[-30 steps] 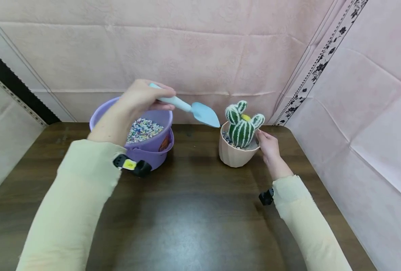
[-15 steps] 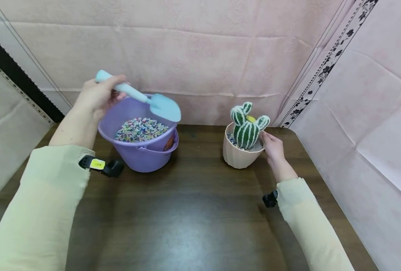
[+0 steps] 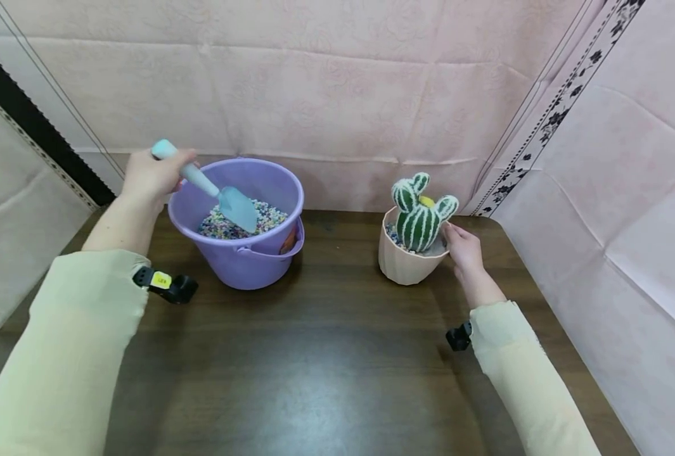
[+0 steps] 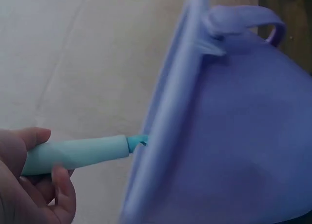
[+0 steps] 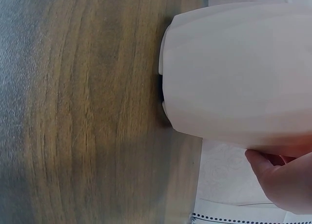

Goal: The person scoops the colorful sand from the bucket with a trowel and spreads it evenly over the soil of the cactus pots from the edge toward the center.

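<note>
My left hand (image 3: 151, 174) grips the light blue handle of a small trowel (image 3: 237, 209) over the left rim of a purple bucket (image 3: 240, 263). The trowel's blade points down at the multicoloured beads (image 3: 271, 216) inside. In the left wrist view the bucket wall hides the blade, and the handle (image 4: 78, 153) lies between thumb and fingers. On the right, a knitted green-and-white cactus (image 3: 419, 225) stands in a cream pot (image 3: 402, 269) with some beads around its base. My right hand (image 3: 464, 247) pinches the pot's right rim; the right wrist view shows the thumb against the pot's side (image 5: 234, 73).
Both containers stand near the back edge of a dark wooden table (image 3: 314, 354). Behind and to the right hang pale pink cloths (image 3: 337, 114). The bucket's handle (image 3: 277, 255) hangs down at its front right.
The left hand has carried the trowel leftwards from near the cactus pot to the bucket, then tipped its blade down into the bucket. The right hand stays at the pot.
</note>
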Available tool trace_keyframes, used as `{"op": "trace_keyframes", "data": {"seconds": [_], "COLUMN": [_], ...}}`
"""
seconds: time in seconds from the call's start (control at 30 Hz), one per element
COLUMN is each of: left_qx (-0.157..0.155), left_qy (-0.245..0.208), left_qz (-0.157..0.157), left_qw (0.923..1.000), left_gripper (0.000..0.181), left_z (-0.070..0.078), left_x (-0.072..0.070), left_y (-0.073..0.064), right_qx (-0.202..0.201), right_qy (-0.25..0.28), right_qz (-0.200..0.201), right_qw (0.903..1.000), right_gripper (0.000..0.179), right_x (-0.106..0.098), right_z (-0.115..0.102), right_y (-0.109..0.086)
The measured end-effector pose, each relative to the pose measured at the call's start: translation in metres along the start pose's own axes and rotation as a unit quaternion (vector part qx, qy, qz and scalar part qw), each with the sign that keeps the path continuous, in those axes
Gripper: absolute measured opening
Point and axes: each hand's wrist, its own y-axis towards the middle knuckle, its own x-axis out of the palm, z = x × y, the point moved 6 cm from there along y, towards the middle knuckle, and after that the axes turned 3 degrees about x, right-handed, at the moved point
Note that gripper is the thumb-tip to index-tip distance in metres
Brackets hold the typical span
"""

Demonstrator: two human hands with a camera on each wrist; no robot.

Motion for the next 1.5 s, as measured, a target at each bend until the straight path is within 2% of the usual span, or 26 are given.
{"op": "trace_keyframes", "data": {"seconds": [0.07,0.13,0.3,0.43,0.53,0.7,0.83,0.97,1.03,1.13,1.33,1.5], "left_qx": [-0.004,-0.013,-0.027,-0.011,-0.003,-0.023,-0.041,-0.032,-0.033,-0.051,-0.063,-0.083], "left_qy": [0.031,0.035,0.007,-0.013,-0.002,0.033,0.052,0.07,0.07,0.056,0.051,0.0], "left_qz": [0.004,0.01,0.026,0.045,0.052,0.03,-0.007,-0.046,-0.058,-0.063,-0.064,-0.085], "left_qw": [0.9995,0.9993,0.9993,0.9988,0.9987,0.9987,0.9978,0.996,0.9954,0.9951,0.9946,0.9929], "left_gripper": [0.03,0.026,0.017,0.011,0.008,0.007,0.013,0.043,0.06,0.068,0.063,0.061], "left_z": [-0.005,-0.009,-0.013,-0.008,-0.006,-0.016,-0.024,-0.025,-0.025,-0.028,-0.028,-0.031], "left_x": [0.007,0.012,0.019,0.019,0.018,0.026,0.027,0.024,0.024,0.026,0.031,0.036], "left_y": [0.001,0.003,0.005,0.005,0.005,0.007,0.01,0.014,0.015,0.015,0.015,0.014], "right_qx": [0.001,0.001,-0.001,-0.003,-0.005,-0.004,-0.002,0.005,0.006,0.007,0.012,0.023], "right_qy": [0.0,-0.001,-0.002,-0.002,-0.003,-0.006,-0.006,-0.007,-0.007,-0.004,0.006,0.005], "right_qz": [-0.002,-0.005,-0.009,-0.009,-0.007,-0.008,-0.006,-0.006,-0.005,-0.003,-0.006,-0.013], "right_qw": [1.0,1.0,1.0,1.0,1.0,0.9999,1.0,0.9999,0.9999,1.0,0.9999,0.9996], "right_gripper": [0.048,0.048,0.049,0.048,0.048,0.049,0.048,0.046,0.046,0.045,0.046,0.047], "right_x": [0.0,0.0,0.0,0.0,-0.001,0.0,0.0,0.0,0.0,0.002,0.003,0.006], "right_z": [0.001,0.002,0.003,0.002,-0.001,-0.004,-0.003,-0.001,-0.001,-0.003,-0.004,-0.002], "right_y": [0.0,0.0,0.0,0.001,0.001,0.002,0.003,0.004,0.004,0.004,0.006,0.006]}}
